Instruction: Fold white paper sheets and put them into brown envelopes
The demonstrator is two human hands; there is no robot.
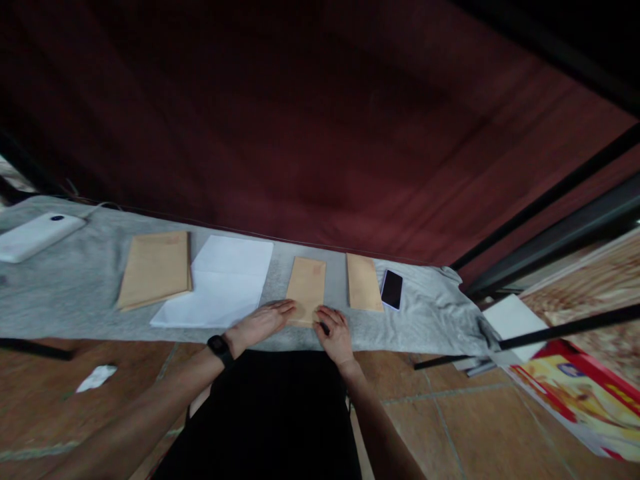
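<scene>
A brown paper envelope lies on the grey cloth in front of me. My left hand, below a black wristwatch, rests its outstretched fingertips on the envelope's lower left edge. At the lower right corner, my right hand has its fingers bent, with thumb and fingers pinching the envelope's edge. A second brown envelope lies to the right. On the left are white paper sheets with a crease across them, and a pile of brown envelopes overlaps their left edge.
A phone lies right of the envelopes. At the far left sits a white device with a cable. Grey cloth covers the narrow table, backed by a dark red curtain. A red and yellow box stands at the lower right; crumpled white paper lies on the tiles.
</scene>
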